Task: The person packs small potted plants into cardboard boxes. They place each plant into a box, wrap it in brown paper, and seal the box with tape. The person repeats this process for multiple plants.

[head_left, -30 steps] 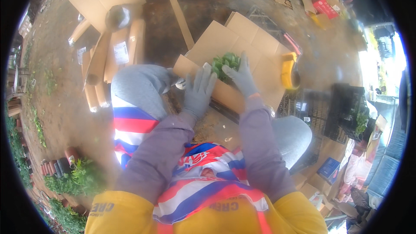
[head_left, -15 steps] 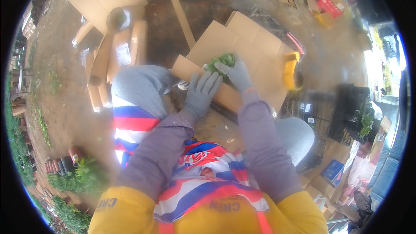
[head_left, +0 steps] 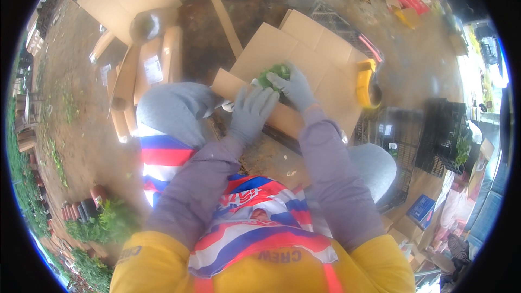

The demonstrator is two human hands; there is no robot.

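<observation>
Position of leaves (head_left: 274, 69): over the cardboard (head_left: 328, 78), 12 o'clock from view centre. Right hand (head_left: 297, 89): thumb and fingers curled, gripping the leaves. Left hand (head_left: 251, 110): fingers extended, tips at the near edge of the leaves, toward 7 o'clock; whether it grips cannot be determined. Black crate (head_left: 434, 137): 3 o'clock. Yellow object (head_left: 364, 82): 2 o'clock.

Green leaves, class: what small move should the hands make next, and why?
Perhaps the right hand should gently draw the green leaves toward the left hand. The right hand is bent against their right side, while the left hand's fingers stretch out at their lower left, over the cardboard, so a light push would likely gather them.
</observation>
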